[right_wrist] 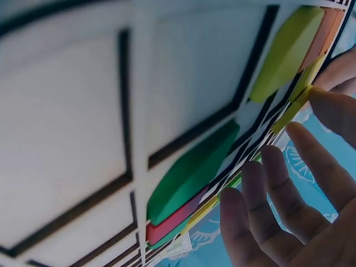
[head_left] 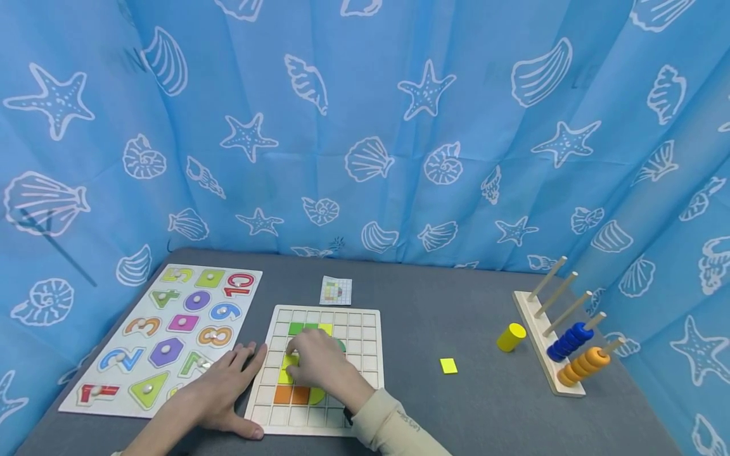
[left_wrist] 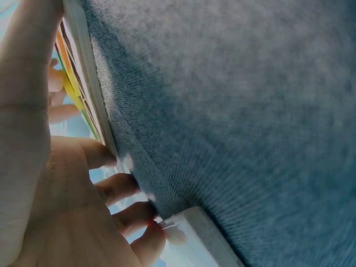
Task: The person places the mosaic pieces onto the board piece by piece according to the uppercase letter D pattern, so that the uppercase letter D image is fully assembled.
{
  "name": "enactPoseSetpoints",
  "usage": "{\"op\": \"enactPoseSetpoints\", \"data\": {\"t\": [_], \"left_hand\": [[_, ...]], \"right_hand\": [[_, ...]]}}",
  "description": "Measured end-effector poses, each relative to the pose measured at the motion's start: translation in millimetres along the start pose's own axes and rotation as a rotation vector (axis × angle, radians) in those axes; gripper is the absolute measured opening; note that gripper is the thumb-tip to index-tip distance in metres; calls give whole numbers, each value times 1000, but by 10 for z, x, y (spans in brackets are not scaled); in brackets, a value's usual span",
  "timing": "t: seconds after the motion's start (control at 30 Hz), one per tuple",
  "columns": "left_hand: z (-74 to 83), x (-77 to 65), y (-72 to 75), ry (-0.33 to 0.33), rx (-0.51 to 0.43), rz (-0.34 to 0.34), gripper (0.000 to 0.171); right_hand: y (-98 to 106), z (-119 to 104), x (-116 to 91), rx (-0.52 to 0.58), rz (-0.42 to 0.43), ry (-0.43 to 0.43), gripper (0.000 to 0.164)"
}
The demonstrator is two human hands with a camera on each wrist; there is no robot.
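Observation:
A wooden grid board point(head_left: 365, 332) holds green, yellow and orange tiles. Over its middle my right hand point(head_left: 325, 361) bends down, thumb and index finger at opposite edges of a yellow square tile point(right_wrist: 289, 115); the other fingers hang loose in the right wrist view. Near it sit a rounded yellow-green tile point(right_wrist: 286, 53) and a rounded dark green tile point(right_wrist: 192, 172). My left hand point(head_left: 219, 392) rests at the board's left edge, fingers spread, thumb by the near left corner. In the left wrist view its fingers point(left_wrist: 125, 189) reach along the board's side.
A number and shape puzzle point(head_left: 188, 339) lies left of the board. Behind the board is a small picture card point(head_left: 336, 291). To the right are a loose yellow square point(head_left: 448, 365), a yellow cylinder point(head_left: 511, 337) and a peg stand point(head_left: 538, 335) with blue and orange beads.

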State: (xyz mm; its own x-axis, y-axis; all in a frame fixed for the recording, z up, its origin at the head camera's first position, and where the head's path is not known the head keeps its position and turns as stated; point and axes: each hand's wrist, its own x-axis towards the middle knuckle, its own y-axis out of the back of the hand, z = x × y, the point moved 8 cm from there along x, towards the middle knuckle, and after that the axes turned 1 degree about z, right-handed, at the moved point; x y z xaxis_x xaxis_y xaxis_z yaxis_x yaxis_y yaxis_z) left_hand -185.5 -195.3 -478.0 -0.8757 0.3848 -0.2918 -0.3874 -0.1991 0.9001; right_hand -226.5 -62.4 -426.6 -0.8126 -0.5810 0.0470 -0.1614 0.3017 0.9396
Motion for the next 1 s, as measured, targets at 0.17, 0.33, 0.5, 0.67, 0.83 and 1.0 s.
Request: {"op": "enactPoseSetpoints", "data": {"t": [0.17,0.33,0.5,0.67,0.83,1.0], "left_hand": [[0,8,3,0,-4,1,141],[-1,10,-4,8,-9,-3,141],[-8,6,-11,3,-27,1,142],[-5,8,-13,-8,-27,2,141],[2,10,-4,1,-21,-2,141],[-3,6,-4,17,-10,-13,141]], "right_hand": [[29,38,3,16,18,-5,19],[48,52,25,5,31,-2,19],[64,74,26,8,31,-24,16],[37,77,27,8,33,-17,14],[13,67,40,-13,30,1,15],[10,48,29,-25,7,31,18]]}}
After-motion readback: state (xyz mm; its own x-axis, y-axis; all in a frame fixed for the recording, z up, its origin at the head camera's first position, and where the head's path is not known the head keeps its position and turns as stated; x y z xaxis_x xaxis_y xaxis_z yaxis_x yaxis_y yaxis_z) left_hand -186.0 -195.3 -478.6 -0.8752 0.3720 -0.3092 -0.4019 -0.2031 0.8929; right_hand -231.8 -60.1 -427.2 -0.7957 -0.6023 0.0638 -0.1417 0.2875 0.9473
